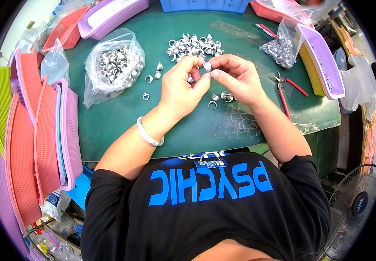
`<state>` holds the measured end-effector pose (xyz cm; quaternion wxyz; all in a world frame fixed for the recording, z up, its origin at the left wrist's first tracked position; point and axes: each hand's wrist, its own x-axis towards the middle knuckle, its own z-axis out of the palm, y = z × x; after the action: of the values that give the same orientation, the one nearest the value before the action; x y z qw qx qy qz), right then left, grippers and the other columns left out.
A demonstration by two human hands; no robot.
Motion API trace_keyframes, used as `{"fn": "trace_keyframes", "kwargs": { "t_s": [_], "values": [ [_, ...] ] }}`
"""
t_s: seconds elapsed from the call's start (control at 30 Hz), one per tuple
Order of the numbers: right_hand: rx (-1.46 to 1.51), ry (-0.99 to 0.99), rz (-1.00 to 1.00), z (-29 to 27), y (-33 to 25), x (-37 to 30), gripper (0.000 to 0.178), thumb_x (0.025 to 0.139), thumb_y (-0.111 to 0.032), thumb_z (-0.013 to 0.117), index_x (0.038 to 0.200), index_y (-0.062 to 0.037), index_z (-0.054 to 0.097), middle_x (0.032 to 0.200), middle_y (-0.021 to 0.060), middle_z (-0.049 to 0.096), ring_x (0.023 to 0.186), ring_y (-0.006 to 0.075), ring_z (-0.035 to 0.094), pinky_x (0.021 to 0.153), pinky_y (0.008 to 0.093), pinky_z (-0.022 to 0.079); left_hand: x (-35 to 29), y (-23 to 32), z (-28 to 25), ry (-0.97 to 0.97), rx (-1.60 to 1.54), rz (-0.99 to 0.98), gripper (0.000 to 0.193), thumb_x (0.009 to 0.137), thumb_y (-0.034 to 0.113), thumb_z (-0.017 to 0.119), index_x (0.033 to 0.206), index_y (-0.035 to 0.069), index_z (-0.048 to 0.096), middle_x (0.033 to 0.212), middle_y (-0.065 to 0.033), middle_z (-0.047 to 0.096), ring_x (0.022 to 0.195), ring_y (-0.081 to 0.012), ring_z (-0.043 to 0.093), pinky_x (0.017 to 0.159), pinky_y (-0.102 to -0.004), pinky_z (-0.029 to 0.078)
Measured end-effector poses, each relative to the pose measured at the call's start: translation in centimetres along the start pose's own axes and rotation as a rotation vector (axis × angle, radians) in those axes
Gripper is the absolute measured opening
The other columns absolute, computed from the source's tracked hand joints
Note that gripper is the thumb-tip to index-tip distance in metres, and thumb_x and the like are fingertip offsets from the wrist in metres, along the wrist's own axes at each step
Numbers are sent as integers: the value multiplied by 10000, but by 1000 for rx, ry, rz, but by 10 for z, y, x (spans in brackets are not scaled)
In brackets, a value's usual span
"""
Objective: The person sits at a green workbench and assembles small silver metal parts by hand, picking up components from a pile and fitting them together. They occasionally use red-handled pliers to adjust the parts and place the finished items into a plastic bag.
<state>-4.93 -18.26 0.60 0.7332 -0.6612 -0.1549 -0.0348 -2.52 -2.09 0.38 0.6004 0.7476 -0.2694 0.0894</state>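
Observation:
Over the green table, my left hand [182,85] and my right hand [239,79] meet, their fingertips pinching one silver metal ring [207,66] between them. Another small metal piece [191,79] shows among the curled fingers of my left hand. Just beyond my hands lies a heap of silver rings [194,45]. A few loose rings [148,78] are scattered left of my left hand, along with a heart-shaped ring [146,96]. Several more rings [226,96] sit below my right hand, beside an open-ended ring [212,105].
A clear bag of rings [117,65] stands left on the green table [175,138]. To the right are a smaller ring bag [280,50], red-handled pliers [282,93] and a purple basket [322,61]. Stacked baskets [22,161] line the left; a fan [357,204] stands lower right.

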Motion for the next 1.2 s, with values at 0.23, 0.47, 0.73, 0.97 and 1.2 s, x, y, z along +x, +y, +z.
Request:
{"fn": "trace_keyframes", "kwargs": {
  "t_s": [0.23, 0.47, 0.73, 0.97, 1.2],
  "values": [
    [62, -30, -9, -1, -3, 2, 217, 804, -20, 589, 1007, 14, 521, 925, 44, 577, 852, 96, 553, 761, 233, 463, 0, 4, 0, -29, -2, 35, 198, 721, 36, 649, 903, 39, 569, 641, 30, 487, 567, -22, 422, 499, -173, 362],
    [8, -1, -69, -2, -2, 2, 235, 784, 7, 594, 1009, 9, 526, 924, 47, 576, 827, 102, 552, 745, 238, 463, -1, 0, 1, -72, -93, -74, 185, 752, 47, 626, 918, 16, 550, 670, 38, 495, 580, -22, 415, 514, -165, 338],
    [-67, 4, -177, -3, 0, 4, 251, 763, 24, 609, 1003, 1, 539, 912, 35, 573, 809, 100, 537, 736, 239, 454, 1, -2, -3, -261, -557, -357, 145, 809, 145, 608, 882, 22, 584, 707, 39, 530, 614, -31, 437, 551, -187, 363],
    [-221, -19, -258, -5, 1, 4, 275, 740, 42, 608, 1005, -11, 554, 911, 28, 570, 793, 104, 531, 726, 241, 444, 0, -5, 0, -252, -593, -388, 138, 857, 208, 575, 916, 83, 563, 675, 50, 494, 551, -17, 401, 478, -155, 317],
    [-245, 57, -244, -2, -1, 6, 247, 747, 46, 575, 987, -13, 565, 896, 27, 566, 774, 104, 527, 704, 237, 441, 3, -4, -1, -218, -586, -361, 103, 852, 152, 552, 933, 88, 547, 691, 44, 494, 550, -22, 401, 472, -163, 319]
  ]
}}
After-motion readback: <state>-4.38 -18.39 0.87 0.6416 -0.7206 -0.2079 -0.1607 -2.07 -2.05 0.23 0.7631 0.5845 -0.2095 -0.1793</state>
